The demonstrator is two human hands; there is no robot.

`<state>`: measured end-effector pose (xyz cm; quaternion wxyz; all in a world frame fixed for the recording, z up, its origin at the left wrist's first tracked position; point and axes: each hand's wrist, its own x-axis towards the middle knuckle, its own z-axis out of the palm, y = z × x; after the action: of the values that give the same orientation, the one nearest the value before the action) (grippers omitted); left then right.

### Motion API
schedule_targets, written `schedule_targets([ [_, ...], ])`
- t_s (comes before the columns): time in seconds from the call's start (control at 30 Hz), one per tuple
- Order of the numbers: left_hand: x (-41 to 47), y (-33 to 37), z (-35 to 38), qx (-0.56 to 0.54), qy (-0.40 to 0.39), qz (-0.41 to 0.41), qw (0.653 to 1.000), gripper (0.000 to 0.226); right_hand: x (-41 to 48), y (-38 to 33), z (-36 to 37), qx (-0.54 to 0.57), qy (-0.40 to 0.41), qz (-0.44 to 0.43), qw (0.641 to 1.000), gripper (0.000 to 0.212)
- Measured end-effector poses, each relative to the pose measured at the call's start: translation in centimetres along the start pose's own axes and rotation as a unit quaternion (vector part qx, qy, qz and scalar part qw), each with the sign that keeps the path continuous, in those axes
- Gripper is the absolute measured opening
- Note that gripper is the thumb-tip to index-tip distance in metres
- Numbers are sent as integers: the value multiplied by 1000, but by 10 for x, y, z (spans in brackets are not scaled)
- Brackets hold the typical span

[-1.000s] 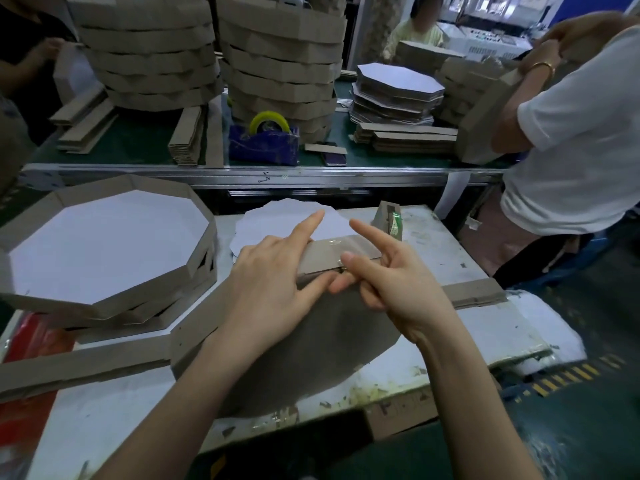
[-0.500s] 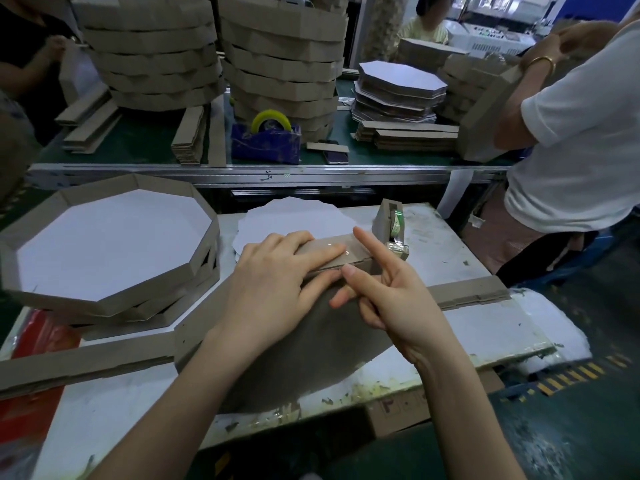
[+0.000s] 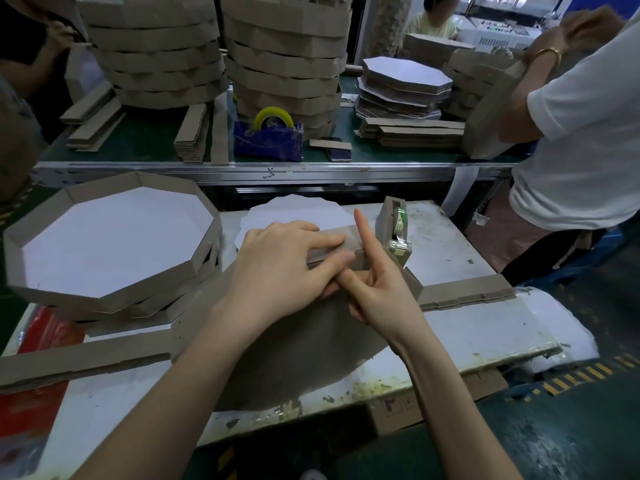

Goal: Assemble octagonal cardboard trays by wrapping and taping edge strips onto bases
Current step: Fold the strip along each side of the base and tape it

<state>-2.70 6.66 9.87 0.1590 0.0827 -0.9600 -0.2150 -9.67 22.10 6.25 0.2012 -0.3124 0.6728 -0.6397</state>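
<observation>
Since a second ago the left hand [image 3: 277, 271] has lowered its raised index finger. All its fingers [image 3: 322, 239] now lie straight and flat, pressing on the top of the edge strip [image 3: 104, 355] where it folds round the base [image 3: 298, 348]. The right hand [image 3: 381, 299] has drawn in against it. Its index finger [image 3: 360, 233] now stands nearly upright across the strip, and its thumb lies along the near face under the left thumb. Its other fingers curl behind the strip, and I cannot tell whether they grip it or only rest there.

The base sits at the middle of the white bench [image 3: 450, 251], tilted with its brown underside toward the camera and its lower edge over the bench's near edge. The strip's loose end runs off flat to the left along the bench. More strip cardboard [image 3: 467, 292] lies flat to the right of the hands.

Just beyond the right index finger stands a cardboard-clad tape dispenser [image 3: 394, 230] with a green roll. White octagonal sheets [image 3: 287, 211] lie behind the hands. A stack of finished trays [image 3: 110, 244] sits to the left, white insides up.

Farther back, a green bench [image 3: 145, 140] carries two tall tray stacks [image 3: 152, 53], a blue tape dispenser [image 3: 268, 142] with a yellow roll, a phone [image 3: 339, 154] and a pile of cut bases [image 3: 405, 81]. A person in a white shirt [image 3: 581, 140] stands at the right.
</observation>
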Motion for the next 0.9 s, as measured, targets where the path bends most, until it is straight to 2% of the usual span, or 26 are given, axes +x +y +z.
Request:
schedule_targets([
  [0.1, 5, 9, 7, 10, 28, -8, 1000, 38, 0, 3, 0, -9, 11, -8, 1000, 75],
  [0.23, 10, 11, 11, -6, 30, -17, 999, 34, -2, 3, -4, -15, 27, -15, 999, 73],
  [0.37, 18, 8, 10, -34, 5, -42, 999, 32, -2, 6, -9, -113, 48, -33, 992, 87],
  [0.47, 20, 5, 9, -19, 5, -16, 1000, 33, -5, 6, -16, -108, 28, -50, 993, 90],
  [0.53, 17, 3, 8, 11, 9, 19, 1000, 36, -3, 2, -24, -111, 47, -100, 988, 82],
  [0.63, 16, -5, 5, 32, 13, 33, 999, 39, 9, -3, -35, -119, 134, -164, 970, 55],
  [0.7, 15, -10, 3, 45, 12, 35, 998, 40, 20, -5, -43, -130, 187, -162, 960, 37],
  [0.77, 13, -10, 2, 60, 6, 43, 997, 42, 31, -7, -50, -144, 211, -143, 956, 29],
  [0.9, 8, -6, 1, 73, 22, 24, 997, 53, 48, -8, -55, -168, 179, -96, 965, 27],
])
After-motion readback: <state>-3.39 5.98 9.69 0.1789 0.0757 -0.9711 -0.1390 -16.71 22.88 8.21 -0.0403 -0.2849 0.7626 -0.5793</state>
